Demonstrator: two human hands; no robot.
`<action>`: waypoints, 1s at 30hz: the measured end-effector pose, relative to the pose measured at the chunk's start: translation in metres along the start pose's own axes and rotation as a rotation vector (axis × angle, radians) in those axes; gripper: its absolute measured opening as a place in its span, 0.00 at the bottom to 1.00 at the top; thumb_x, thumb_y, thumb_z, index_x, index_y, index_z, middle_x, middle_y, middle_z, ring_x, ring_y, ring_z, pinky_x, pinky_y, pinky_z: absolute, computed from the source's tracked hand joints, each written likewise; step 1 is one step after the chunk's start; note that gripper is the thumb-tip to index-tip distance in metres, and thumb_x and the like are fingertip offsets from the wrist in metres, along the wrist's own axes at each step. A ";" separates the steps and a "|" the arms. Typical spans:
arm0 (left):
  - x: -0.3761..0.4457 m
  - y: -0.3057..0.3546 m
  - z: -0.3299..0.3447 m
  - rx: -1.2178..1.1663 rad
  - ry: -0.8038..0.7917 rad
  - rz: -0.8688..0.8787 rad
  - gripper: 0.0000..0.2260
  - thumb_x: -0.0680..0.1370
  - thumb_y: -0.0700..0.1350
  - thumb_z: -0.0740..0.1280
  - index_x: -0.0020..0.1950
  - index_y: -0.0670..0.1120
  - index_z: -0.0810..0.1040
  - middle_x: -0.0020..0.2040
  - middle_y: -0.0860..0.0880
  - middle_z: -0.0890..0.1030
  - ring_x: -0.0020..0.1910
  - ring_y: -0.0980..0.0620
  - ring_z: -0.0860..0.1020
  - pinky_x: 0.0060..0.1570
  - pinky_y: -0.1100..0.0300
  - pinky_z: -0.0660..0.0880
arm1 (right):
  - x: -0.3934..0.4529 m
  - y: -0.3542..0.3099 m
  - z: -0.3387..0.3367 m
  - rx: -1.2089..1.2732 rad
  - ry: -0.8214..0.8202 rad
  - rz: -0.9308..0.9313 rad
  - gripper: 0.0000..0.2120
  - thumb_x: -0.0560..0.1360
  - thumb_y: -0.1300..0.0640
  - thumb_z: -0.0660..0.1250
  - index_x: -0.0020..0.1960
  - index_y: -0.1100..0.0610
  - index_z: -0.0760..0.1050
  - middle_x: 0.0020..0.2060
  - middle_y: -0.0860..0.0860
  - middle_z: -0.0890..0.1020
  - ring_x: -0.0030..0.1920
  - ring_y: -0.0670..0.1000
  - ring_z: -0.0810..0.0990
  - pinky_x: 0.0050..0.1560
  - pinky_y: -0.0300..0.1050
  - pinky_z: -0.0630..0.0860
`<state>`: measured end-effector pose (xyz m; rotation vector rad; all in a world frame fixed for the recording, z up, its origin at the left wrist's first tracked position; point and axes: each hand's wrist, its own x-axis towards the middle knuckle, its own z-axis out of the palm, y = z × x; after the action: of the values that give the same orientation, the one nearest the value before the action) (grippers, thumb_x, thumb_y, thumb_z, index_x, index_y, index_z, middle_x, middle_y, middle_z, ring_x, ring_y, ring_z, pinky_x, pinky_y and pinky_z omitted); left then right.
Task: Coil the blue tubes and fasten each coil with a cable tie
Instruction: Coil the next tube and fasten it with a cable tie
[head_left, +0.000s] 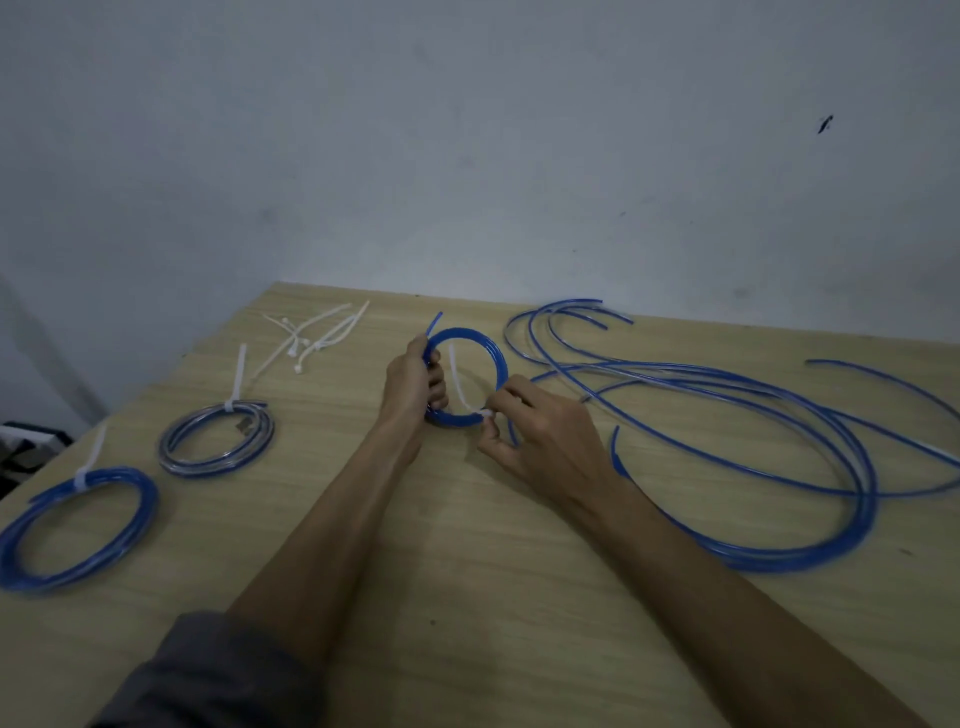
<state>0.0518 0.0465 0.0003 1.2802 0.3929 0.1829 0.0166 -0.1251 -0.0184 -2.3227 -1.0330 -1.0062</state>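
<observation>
**A:** Head view first: the tabletop (467, 597) carries loose blue tubes (727, 379) sprawling right of the right hand, some just beside it. Could they snag?

**B:** I think so; a sweep of that forearm might drag them into the work.

**A:** Left of the left hand lie two tied coils (218, 434), with spare cable ties (311, 338) beyond.

**B:** The coil in hand (465, 374) is the bigger risk. The left hand (413, 382) curls round its left side; if that grip slackens, the springy turns could fan open.

**A:** And the right hand (540, 431)?

**B:** It pinches the white cable tie (460, 387) at the coil's near edge. A slip there could leave the tie unfastened.
</observation>
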 end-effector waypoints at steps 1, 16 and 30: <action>-0.003 -0.001 0.002 0.053 -0.004 0.010 0.21 0.85 0.56 0.54 0.35 0.48 0.68 0.24 0.53 0.62 0.21 0.55 0.59 0.22 0.63 0.58 | 0.001 0.001 -0.001 -0.033 -0.001 0.005 0.04 0.76 0.56 0.67 0.45 0.56 0.78 0.43 0.49 0.79 0.31 0.47 0.74 0.27 0.43 0.72; -0.024 -0.008 0.010 0.136 -0.097 0.137 0.08 0.80 0.49 0.69 0.47 0.46 0.85 0.26 0.53 0.63 0.23 0.56 0.60 0.23 0.62 0.57 | 0.005 0.013 0.002 -0.231 0.100 -0.121 0.08 0.82 0.60 0.62 0.48 0.58 0.80 0.44 0.52 0.82 0.33 0.52 0.78 0.28 0.49 0.75; -0.029 -0.005 0.012 0.124 -0.078 0.213 0.05 0.78 0.48 0.71 0.50 0.48 0.84 0.27 0.52 0.67 0.25 0.55 0.62 0.23 0.62 0.60 | 0.022 -0.005 -0.018 0.377 0.182 0.351 0.07 0.84 0.54 0.62 0.56 0.56 0.77 0.42 0.45 0.82 0.38 0.42 0.78 0.37 0.35 0.71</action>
<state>0.0294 0.0239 0.0038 1.4472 0.2031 0.2912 0.0149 -0.1224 0.0097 -1.9703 -0.6469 -0.7875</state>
